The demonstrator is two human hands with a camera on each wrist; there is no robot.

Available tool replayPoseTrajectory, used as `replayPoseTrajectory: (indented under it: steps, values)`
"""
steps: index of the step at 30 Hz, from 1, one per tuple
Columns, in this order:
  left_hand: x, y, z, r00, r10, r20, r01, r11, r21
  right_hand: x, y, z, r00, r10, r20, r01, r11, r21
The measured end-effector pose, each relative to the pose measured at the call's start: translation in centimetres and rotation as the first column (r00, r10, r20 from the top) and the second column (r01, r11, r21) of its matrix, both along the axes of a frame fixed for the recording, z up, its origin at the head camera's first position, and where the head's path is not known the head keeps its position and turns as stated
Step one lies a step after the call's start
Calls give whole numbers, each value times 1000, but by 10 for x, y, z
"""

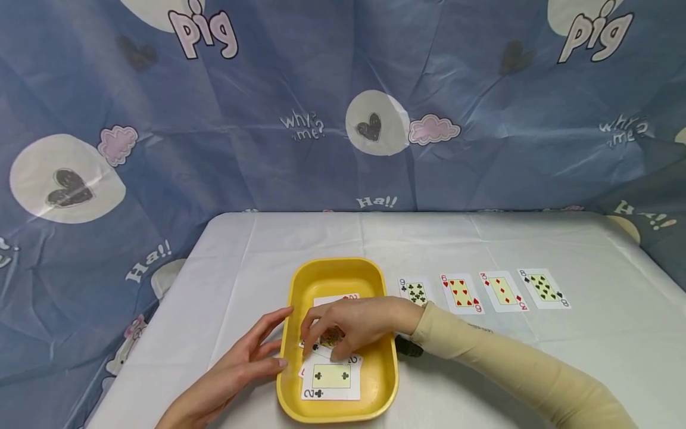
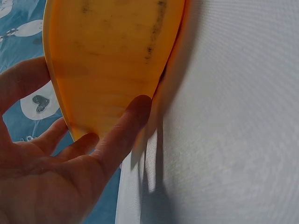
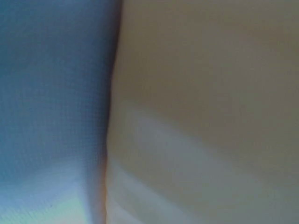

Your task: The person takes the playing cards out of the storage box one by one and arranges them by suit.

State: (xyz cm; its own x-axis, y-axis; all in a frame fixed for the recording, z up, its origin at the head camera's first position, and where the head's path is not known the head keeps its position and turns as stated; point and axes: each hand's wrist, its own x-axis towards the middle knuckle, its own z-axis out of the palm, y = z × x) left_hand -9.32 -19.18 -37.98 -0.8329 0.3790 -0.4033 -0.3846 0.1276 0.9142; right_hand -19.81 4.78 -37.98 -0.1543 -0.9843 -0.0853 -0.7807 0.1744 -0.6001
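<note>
Yellow tray (image 1: 343,276), left grip (image 1: 243,358) spread against its side, right grip (image 1: 359,320) curved over playing cards (image 1: 332,390), hold unclear.

Makeshift tabletop nook, kind of room unclear: blue heart-and-cloud-print curtain (image 1: 321,167) hanging directly behind white cloth-covered table (image 1: 439,244).

blue printed cloth (image 1: 321,77) hangs behind a white-covered table (image 1: 429,244)
</note>
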Motion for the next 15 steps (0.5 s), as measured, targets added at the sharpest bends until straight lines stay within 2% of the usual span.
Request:
replayPoseTrajectory:
  steps: [4,8,15]
  values:
    - [0,-1,0,1000,-7,0,7,1000,-2,2,-3,0,999,40,-6,-39,997,69]
    - [0,0,0,1000,3,1,-3,1000,-13,4,-4,0,997,17,-71,-7,990,138]
    - [0,1,-1,1000,1,-5,-1,1000,4,5,-4,-1,993,-18,-115,32,992,123]
